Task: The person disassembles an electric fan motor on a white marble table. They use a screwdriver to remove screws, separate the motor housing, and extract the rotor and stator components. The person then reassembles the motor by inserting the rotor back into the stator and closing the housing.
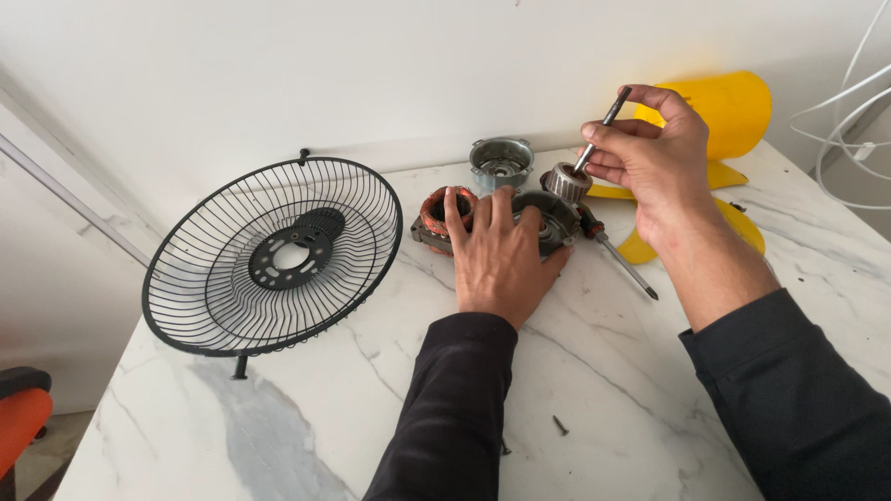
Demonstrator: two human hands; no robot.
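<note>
A white marble table (278, 417) with grey veins stands against a plain white wall. At the far left bottom corner an orange and black seat (20, 413) is cut off by the frame. On the left of the table lies a black wire fan guard (274, 255), dished side up, with a flat black hub plate in its middle.

Right of it, a copper-wound motor stator (445, 211) lies on the table, and behind it a small grey metal motor cap (501, 162) sits open side up. The left hand (501, 260) lies flat, fingers spread a little, pressing down on a dark round motor housing (549, 218); the index finger reaches onto the stator. Most of the housing is hidden under the fingers.

The right hand (650, 158) pinches a thin steel shaft between thumb and fingertips. The shaft belongs to a fan rotor (568, 181), whose ribbed grey drum hangs just above the housing; its long axis tilts up and to the right, the free end pointing toward the wall. A screwdriver (617, 252) lies beside the housing, tip pointing toward the lower right. Behind the right hand a yellow fan blade (733, 111) is partly hidden. White cables (849, 121) trail at the right edge. A small dark screw (561, 426) lies near the front.
</note>
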